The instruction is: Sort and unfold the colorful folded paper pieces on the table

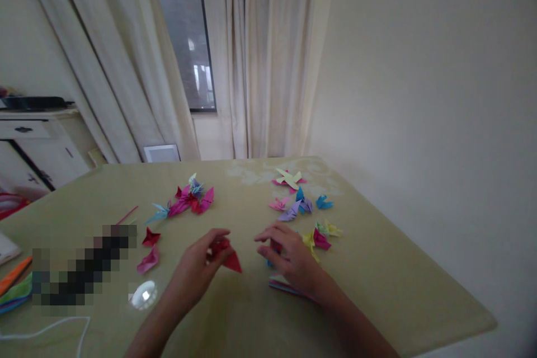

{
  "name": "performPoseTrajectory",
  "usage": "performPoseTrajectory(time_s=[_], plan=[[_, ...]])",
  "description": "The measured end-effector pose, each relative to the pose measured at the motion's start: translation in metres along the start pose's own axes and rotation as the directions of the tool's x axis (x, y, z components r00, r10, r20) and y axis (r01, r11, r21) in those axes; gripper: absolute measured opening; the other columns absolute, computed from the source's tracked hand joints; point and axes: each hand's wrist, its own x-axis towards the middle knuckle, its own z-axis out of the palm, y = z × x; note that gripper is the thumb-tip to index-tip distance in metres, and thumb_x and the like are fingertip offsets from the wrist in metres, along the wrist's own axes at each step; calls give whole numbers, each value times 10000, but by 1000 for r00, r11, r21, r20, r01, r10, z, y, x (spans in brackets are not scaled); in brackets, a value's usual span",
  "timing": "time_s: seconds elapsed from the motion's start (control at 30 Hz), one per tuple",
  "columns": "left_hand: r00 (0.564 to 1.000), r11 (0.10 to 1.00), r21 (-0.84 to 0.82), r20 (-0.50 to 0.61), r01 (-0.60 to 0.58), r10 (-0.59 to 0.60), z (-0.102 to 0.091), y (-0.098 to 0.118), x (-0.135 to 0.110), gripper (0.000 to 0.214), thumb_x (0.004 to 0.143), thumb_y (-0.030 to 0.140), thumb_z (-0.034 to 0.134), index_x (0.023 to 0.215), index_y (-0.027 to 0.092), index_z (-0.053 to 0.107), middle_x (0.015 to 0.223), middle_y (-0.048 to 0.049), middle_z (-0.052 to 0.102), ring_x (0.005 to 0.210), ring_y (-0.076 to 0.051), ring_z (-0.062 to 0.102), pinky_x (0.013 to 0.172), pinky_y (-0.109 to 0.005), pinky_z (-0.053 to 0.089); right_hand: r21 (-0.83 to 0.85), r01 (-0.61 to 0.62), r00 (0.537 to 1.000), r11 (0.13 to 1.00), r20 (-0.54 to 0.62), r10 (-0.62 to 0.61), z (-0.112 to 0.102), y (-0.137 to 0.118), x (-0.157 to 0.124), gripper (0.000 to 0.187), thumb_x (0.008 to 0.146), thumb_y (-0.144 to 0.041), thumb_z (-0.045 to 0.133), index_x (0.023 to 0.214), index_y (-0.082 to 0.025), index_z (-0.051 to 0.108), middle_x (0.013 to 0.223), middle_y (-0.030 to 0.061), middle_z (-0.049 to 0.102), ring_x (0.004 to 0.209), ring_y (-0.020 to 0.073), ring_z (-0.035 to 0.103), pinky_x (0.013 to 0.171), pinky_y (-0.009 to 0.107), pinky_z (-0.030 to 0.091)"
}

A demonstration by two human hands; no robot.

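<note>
My left hand (pixel 199 260) is closed around a red folded paper piece (pixel 231 261), and a pointed corner of it sticks out to the right past my fingertips. Across a small gap, my right hand (pixel 287 251) has loosely bent fingers, with the thumb and fingertips apart. Bits of red and blue paper show behind its fingers; whether it touches them is unclear. Just below this hand lies a thin stack of coloured paper (pixel 289 288), partly covered by the wrist. Yellow and magenta folded paper pieces (pixel 321 239) lie right beside its knuckles.
Pink, red and blue origami pieces (pixel 191 201) are heaped at the far left. Purple and blue ones (pixel 296 208) and a pale pinwheel shape (pixel 289 179) lie far right. A red piece (pixel 151 237), a pink piece (pixel 148 260), a shiny clear round object (pixel 144 295) and a white cable (pixel 62 321) lie left.
</note>
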Motion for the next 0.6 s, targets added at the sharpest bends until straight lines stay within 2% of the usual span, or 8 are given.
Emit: performPoseTrajectory(time_s=[0.07, 0.13, 0.27, 0.37, 0.47, 0.53, 0.57, 0.6], plan=[[991, 973, -224, 107, -58, 84, 19, 33, 20, 426, 888, 470, 680, 1243, 240, 622, 1123, -87, 783, 970, -255, 757, 821, -373, 601, 78, -47, 997, 996, -51, 51, -3, 8, 1, 291, 972, -383, 727, 1227, -244, 712, 1093, 46, 686, 874, 170, 630, 792, 289, 506], [967, 905, -420, 199, -61, 158, 37, 50, 34, 442, 904, 453, 680, 1275, 229, 594, 1115, -94, 785, 990, -251, 756, 836, -372, 601, 149, -69, 993, 986, -87, 83, -6, 16, 3, 326, 932, -402, 768, 1212, -243, 718, 1088, 43, 702, 865, 174, 638, 768, 289, 512], [942, 825, -564, 264, -23, 207, 61, 48, 42, 473, 951, 486, 634, 1328, 211, 559, 1070, -95, 789, 978, -247, 753, 854, -383, 599, 224, -101, 986, 969, -105, 127, -11, 25, 7, 162, 919, -362, 764, 1003, -225, 785, 917, 27, 734, 848, 185, 668, 770, 296, 519], [957, 813, -582, 229, -11, 176, 60, 39, 41, 475, 988, 556, 551, 1303, 202, 577, 1163, -125, 774, 1043, -259, 748, 922, -418, 598, 200, -135, 980, 970, -119, 161, -16, 29, 7, 123, 919, -335, 744, 939, -223, 793, 854, 22, 741, 804, 183, 676, 753, 299, 523], [987, 898, -439, 125, -40, 105, 38, 27, 40, 471, 982, 582, 510, 1247, 205, 607, 1232, -144, 753, 1135, -289, 722, 963, -446, 590, 223, -184, 961, 957, -166, 223, -24, 37, 7, 147, 903, -358, 750, 949, -222, 783, 828, 19, 741, 755, 177, 673, 706, 292, 520], [997, 987, -140, 3, -73, 74, 15, 11, 38, 427, 968, 536, 503, 1218, 219, 639, 1267, -139, 739, 1193, -313, 687, 1042, -495, 540, 310, -179, 943, 934, -216, 253, -34, 43, 8, 177, 871, -386, 776, 923, -218, 774, 825, 21, 746, 755, 180, 682, 710, 294, 529], [994, 997, 59, -90, -55, 60, 1, 0, 36, 408, 942, 499, 497, 1185, 218, 667, 1253, -140, 740, 1205, -342, 670, 1091, -557, 488, 366, -168, 931, 916, -248, 269, -41, 47, 8, 192, 851, -398, 793, 906, -216, 770, 833, 24, 752, 770, 185, 690, 727, 299, 538], [990, 967, 253, -134, 0, 35, -12, -13, 32, 410, 922, 470, 497, 1188, 221, 685, 1294, -143, 723, 1249, -383, 633, 1115, -627, 437, 420, -150, 913, 895, -288, 289, -48, 51, 8, 206, 828, -406, 812, 890, -215, 767, 841, 28, 758, 788, 191, 697, 747, 305, 545]])
